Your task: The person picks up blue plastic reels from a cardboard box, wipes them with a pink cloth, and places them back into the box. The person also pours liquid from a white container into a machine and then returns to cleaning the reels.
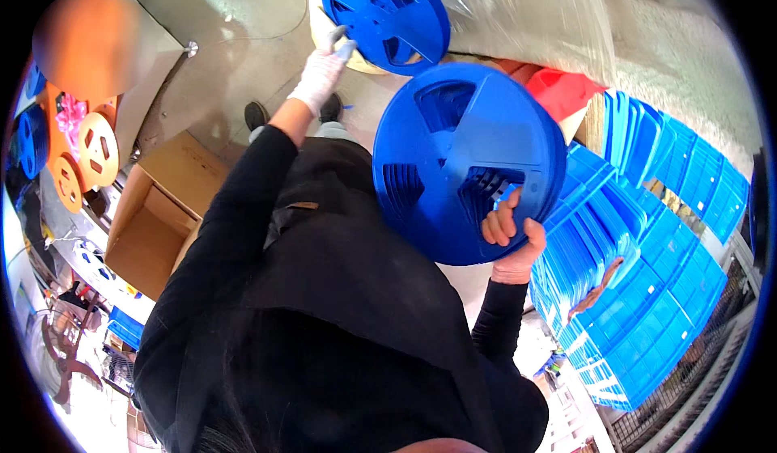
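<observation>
A thick stack of blue reel discs (498, 141) with wedge-shaped cut-outs stands in front of me, right of centre. Layered edges show through its openings. My right hand (514, 239), bare, grips the stack's lower right, fingers at a cut-out and thumb by the rim. Farther off, another blue reel disc (388, 8) lies on a pale round piece (320, 20). At its near left edge is my left hand (322, 71), in a white glove with grey fingertips. The left fingers are apart and reach the rim; whether they press on it is hard to see.
Blue plastic crates (639, 291) are stacked along the right, beside red material (562, 91) and clear plastic wrap (534, 16). An open cardboard box (154, 230) is at left. Orange discs (68, 182) and a tan disc (98, 150) stand beyond it.
</observation>
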A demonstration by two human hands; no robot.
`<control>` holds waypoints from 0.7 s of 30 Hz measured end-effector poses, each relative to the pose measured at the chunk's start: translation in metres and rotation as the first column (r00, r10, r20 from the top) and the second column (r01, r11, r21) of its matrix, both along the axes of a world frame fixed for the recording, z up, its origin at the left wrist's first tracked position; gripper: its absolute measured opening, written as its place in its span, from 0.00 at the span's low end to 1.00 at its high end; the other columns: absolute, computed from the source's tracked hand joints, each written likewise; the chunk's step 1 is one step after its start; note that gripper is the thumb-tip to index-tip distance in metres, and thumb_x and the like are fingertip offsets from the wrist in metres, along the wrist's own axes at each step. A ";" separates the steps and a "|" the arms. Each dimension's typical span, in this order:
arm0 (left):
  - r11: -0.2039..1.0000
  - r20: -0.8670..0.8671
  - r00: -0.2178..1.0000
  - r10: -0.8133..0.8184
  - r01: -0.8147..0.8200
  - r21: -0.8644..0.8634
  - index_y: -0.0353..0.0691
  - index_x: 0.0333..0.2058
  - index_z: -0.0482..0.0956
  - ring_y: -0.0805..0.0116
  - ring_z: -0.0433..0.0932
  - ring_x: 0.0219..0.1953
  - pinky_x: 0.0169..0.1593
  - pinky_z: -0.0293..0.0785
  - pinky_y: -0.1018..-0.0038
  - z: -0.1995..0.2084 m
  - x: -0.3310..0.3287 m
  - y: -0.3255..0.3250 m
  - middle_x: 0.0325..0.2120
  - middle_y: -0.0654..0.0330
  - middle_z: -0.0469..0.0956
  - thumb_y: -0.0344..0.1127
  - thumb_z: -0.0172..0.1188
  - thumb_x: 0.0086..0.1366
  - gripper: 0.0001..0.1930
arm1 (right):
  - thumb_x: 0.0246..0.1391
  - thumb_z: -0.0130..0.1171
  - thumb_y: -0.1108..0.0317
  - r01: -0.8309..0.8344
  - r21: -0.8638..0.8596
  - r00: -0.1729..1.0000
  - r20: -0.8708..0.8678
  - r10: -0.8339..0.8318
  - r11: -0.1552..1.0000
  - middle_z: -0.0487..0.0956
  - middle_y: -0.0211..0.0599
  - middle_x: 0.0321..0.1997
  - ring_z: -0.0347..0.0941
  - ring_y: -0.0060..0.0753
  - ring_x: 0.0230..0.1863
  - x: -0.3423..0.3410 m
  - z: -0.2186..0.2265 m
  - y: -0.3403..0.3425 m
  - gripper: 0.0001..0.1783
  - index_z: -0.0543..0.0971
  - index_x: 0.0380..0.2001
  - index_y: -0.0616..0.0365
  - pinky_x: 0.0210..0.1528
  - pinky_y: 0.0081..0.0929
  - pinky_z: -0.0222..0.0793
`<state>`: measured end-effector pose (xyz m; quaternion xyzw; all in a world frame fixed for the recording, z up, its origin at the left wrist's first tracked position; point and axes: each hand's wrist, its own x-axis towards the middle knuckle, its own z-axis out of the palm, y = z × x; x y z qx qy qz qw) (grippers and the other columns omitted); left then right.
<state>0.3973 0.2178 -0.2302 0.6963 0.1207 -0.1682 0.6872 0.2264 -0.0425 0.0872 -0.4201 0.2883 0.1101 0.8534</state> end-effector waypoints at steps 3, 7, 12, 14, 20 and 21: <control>0.979 -0.174 0.982 0.069 -0.101 -0.179 0.40 0.59 0.67 0.74 0.74 0.39 0.45 0.70 0.75 0.014 -0.031 0.042 0.42 0.62 0.75 0.42 0.55 0.65 0.25 | 0.48 0.62 0.57 -0.033 0.053 0.984 0.176 0.023 0.998 0.63 0.23 0.16 0.60 0.17 0.13 -0.010 0.023 -0.009 0.23 0.65 0.39 0.57 0.17 0.20 0.54; 0.964 -0.226 0.956 0.188 -0.224 -0.146 0.36 0.58 0.67 0.76 0.73 0.35 0.41 0.70 0.79 0.031 -0.074 0.096 0.39 0.61 0.76 0.40 0.55 0.66 0.24 | 0.51 0.63 0.58 -0.063 0.200 0.913 0.407 -0.025 0.978 0.66 0.22 0.15 0.64 0.16 0.13 -0.016 0.037 -0.001 0.22 0.61 0.37 0.54 0.15 0.14 0.59; 0.913 -0.226 0.927 0.300 -0.348 -0.213 0.38 0.58 0.67 0.75 0.73 0.37 0.44 0.70 0.75 0.053 -0.139 0.149 0.43 0.63 0.74 0.41 0.55 0.66 0.24 | 0.55 0.62 0.59 -0.313 0.376 0.787 0.617 0.017 0.872 0.67 0.27 0.16 0.67 0.20 0.15 0.000 0.033 0.034 0.21 0.60 0.36 0.53 0.17 0.18 0.61; 0.882 -0.193 0.910 0.367 -0.406 -0.238 0.38 0.58 0.68 0.75 0.73 0.38 0.45 0.70 0.76 0.073 -0.175 0.164 0.44 0.64 0.74 0.40 0.54 0.67 0.23 | 0.56 0.61 0.60 -0.390 0.378 0.775 0.627 0.078 0.840 0.66 0.27 0.16 0.65 0.20 0.14 0.009 0.035 0.055 0.20 0.60 0.37 0.54 0.17 0.18 0.60; 0.767 -0.077 0.778 0.624 -0.628 -0.133 0.40 0.59 0.67 0.75 0.73 0.43 0.49 0.69 0.78 0.126 -0.315 0.156 0.50 0.62 0.73 0.37 0.51 0.70 0.21 | 0.57 0.59 0.56 -0.601 0.429 0.749 0.597 0.288 0.675 0.64 0.21 0.17 0.63 0.16 0.16 0.025 0.045 0.071 0.20 0.62 0.41 0.54 0.23 0.18 0.58; 0.760 -0.011 0.764 0.645 -0.643 -0.097 0.40 0.59 0.68 0.75 0.73 0.44 0.51 0.69 0.77 0.130 -0.336 0.153 0.50 0.62 0.73 0.38 0.52 0.70 0.21 | 0.57 0.59 0.57 -0.633 0.465 0.736 0.610 0.294 0.619 0.64 0.22 0.18 0.62 0.16 0.17 0.025 0.049 0.065 0.20 0.61 0.42 0.55 0.25 0.19 0.58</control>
